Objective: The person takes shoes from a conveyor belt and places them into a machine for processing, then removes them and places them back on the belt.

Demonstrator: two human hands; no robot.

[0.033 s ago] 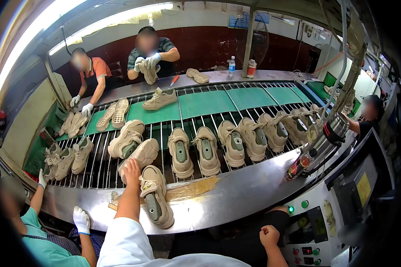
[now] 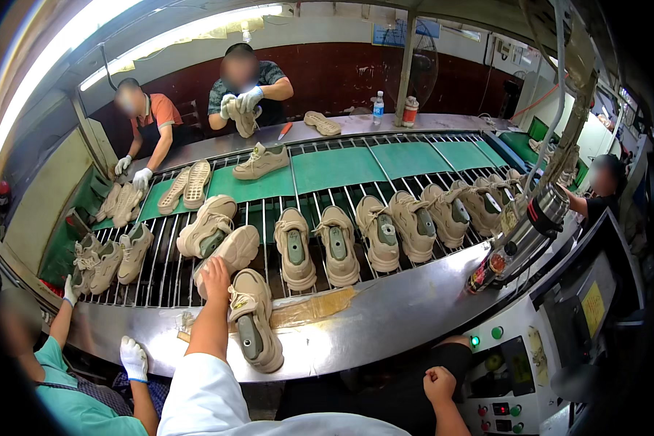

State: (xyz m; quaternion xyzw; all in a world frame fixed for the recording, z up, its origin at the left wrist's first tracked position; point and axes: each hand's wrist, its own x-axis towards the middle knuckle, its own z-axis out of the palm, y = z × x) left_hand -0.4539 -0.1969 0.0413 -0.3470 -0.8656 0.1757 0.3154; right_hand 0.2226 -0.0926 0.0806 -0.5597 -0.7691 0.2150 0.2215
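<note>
Left hand (image 2: 215,275) lower centre rests open on a beige shoe (image 2: 229,251) on the conveyor (image 2: 407,156), right hand (image 2: 439,383) clenched empty lower right; best grip the shoe's heel squarely.

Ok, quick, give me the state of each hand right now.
Left hand: resting on a beige lace-up sneaker on the conveyor rack; grip cannot be told.
Right hand: closed in a fist, holding nothing visible.

Left hand (image 2: 215,274) outstretched; right hand (image 2: 439,384) fisted
</note>
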